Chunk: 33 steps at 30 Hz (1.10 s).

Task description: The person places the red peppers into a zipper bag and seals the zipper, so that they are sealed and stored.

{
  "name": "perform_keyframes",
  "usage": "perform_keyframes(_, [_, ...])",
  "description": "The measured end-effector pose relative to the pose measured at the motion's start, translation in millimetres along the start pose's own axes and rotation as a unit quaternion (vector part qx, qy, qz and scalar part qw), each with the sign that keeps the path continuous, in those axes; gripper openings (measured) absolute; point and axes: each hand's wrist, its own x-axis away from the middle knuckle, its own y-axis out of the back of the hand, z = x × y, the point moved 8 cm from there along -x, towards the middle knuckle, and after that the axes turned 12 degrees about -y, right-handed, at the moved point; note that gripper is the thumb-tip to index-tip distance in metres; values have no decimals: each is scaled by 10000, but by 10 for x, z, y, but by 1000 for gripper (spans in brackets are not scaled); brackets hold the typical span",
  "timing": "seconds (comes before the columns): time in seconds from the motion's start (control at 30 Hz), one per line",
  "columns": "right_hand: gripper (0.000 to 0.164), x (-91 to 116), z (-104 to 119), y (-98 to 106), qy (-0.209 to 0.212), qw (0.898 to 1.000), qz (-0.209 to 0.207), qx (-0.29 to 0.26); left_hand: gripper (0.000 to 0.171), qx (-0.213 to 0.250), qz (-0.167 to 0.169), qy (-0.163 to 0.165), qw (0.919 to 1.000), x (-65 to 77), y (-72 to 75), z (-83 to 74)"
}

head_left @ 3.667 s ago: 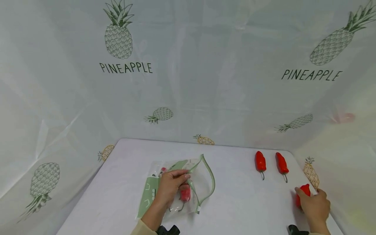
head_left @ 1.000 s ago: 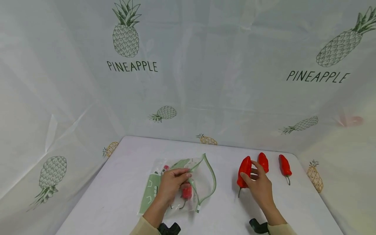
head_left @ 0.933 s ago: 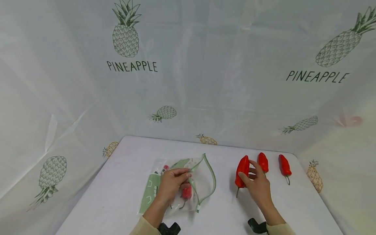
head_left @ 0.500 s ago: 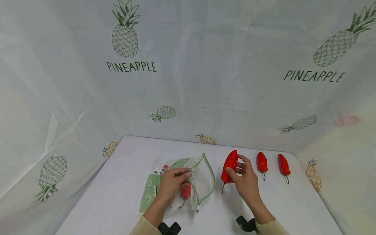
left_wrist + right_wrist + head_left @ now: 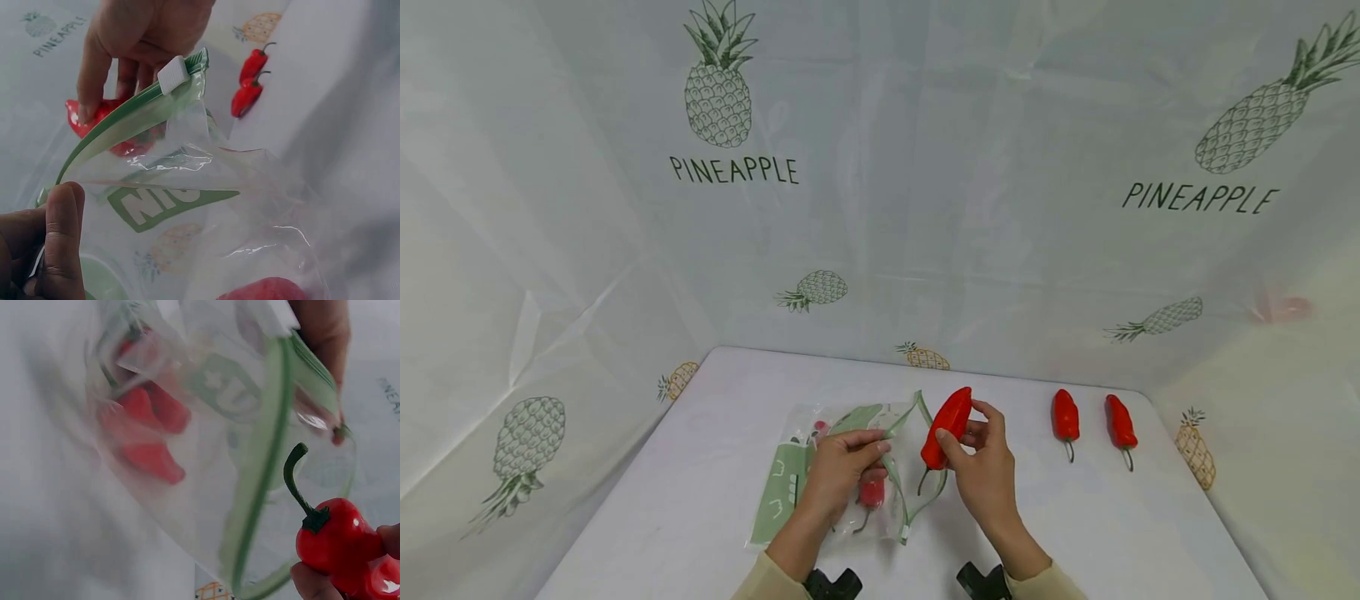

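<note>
At the open mouth of the clear bag point(image 5: 781, 492), a red pepper point(image 5: 949, 429) has just arrived, brought leftward over the bench point(image 5: 662, 475) from well apart. Right hand point(image 5: 985, 467): grip firm, thumb and fingers round the pepper's body, stem toward the person. Left hand point(image 5: 841, 471): grip pinching the bag's rim, as before, mouth held wide. Peppers inside point(image 5: 153, 464) seen through the film; exact count unclear. Held one judged lined up with the opening, not yet in. Two loose peppers point(image 5: 1064, 415) lie untouched near the far right corner.
</note>
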Motion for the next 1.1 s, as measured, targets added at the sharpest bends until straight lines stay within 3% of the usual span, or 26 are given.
perform_keyframes(0.43, [71, 105, -29, -380, 178, 9979, 257, 563, 31, -244, -71, -18, 9997, -13, 31, -43])
perform_keyframes(0.77, [70, 89, 41, -478, 171, 9986, 245, 443, 30, -373, 61, 33, 9993, -10, 7, -51])
perform_keyframes(1.1, [62, 115, 47, -605, 247, 9929, 739, 902, 32, -135, -82, -285, 9995, -54, 43, -134])
